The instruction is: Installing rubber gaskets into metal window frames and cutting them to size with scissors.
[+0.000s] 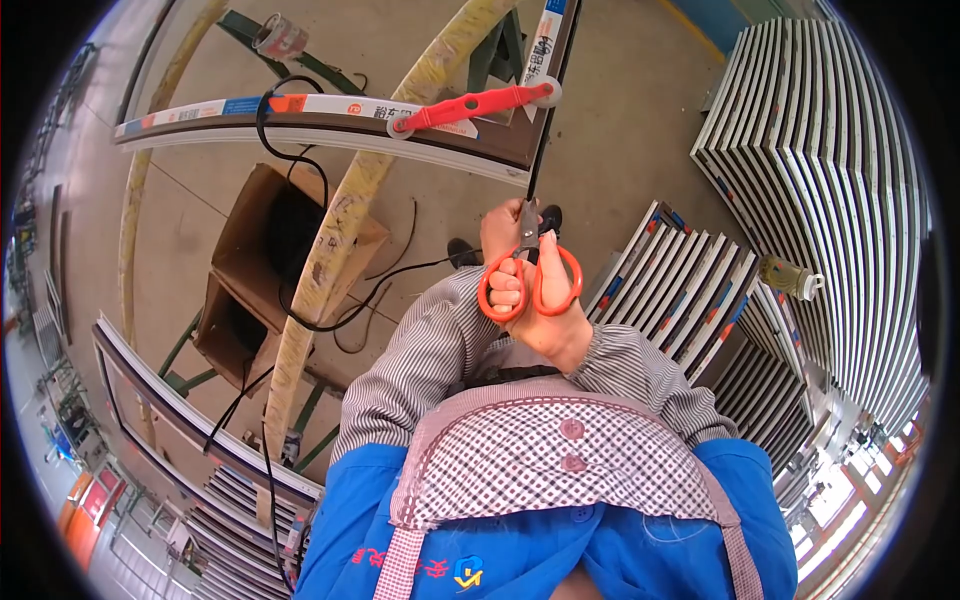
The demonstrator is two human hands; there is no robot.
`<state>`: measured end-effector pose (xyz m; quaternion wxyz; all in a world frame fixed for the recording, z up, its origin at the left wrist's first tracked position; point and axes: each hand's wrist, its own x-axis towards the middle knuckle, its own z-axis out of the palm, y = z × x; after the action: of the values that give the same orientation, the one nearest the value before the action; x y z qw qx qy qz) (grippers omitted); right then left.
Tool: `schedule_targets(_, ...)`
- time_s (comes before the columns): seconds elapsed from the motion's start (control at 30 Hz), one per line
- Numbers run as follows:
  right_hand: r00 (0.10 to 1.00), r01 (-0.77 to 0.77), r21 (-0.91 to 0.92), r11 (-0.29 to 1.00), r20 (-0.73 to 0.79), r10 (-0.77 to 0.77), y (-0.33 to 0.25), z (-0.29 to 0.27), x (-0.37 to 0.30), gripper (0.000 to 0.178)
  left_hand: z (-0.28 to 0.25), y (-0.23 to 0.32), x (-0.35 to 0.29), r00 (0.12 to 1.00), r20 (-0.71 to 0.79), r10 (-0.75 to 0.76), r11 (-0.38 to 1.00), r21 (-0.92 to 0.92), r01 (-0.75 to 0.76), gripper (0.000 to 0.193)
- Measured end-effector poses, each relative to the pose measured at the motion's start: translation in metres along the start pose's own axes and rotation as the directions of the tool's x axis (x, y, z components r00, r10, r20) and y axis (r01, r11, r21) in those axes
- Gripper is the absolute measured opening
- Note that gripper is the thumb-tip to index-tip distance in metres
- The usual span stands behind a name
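Note:
My right hand [550, 320] is closed around the orange-red handles of a pair of scissors [529, 222], its fingers through the loops. The blades point away from me, beside my left hand [502, 232], whose fingers are closed at a thin black rubber strip [533, 185]. This strip hangs along the near corner of a brown and white window frame [340, 120]. The scissor blades partly cover the grip, and whether they touch the strip cannot be made out. A red bar [470, 107] with white round ends spans the frame's corner.
Yellow-wrapped rails [335, 225] support the frame. On the left stands an open cardboard box [245, 240] with black strip trailing out. Stacked frame pieces [680, 290] and tall stacks of profiles [830, 170] stand right, near a bottle [790, 277]. More frames [200, 425] lie lower left.

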<state>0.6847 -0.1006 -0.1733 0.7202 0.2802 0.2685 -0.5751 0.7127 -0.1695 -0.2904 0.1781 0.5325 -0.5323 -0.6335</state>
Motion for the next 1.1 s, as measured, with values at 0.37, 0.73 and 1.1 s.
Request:
schedule_targets(0.37,0.997,0.077,-0.110,0.991,-0.008,-0.078,-0.002,-0.006,0.003,0.060,0.002,0.026,-0.013,0.993,-0.070,-0.098,0.995,0.003,0.098,0.030)
schedule_targets(0.73,0.991,-0.135,-0.789,0.600,-0.109,0.079,-0.064,-0.030,-0.045,0.046,0.016,0.003,-0.012,1.000,-0.016,0.011,0.912,-0.409,-0.016,0.019)
schedule_targets(1.1,0.955,-0.265,-0.820,0.507,-0.150,0.256,-0.115,-0.034,-0.054,0.043,0.033,0.008,-0.025,0.987,-0.001,-0.161,0.712,-0.693,0.115,0.017)
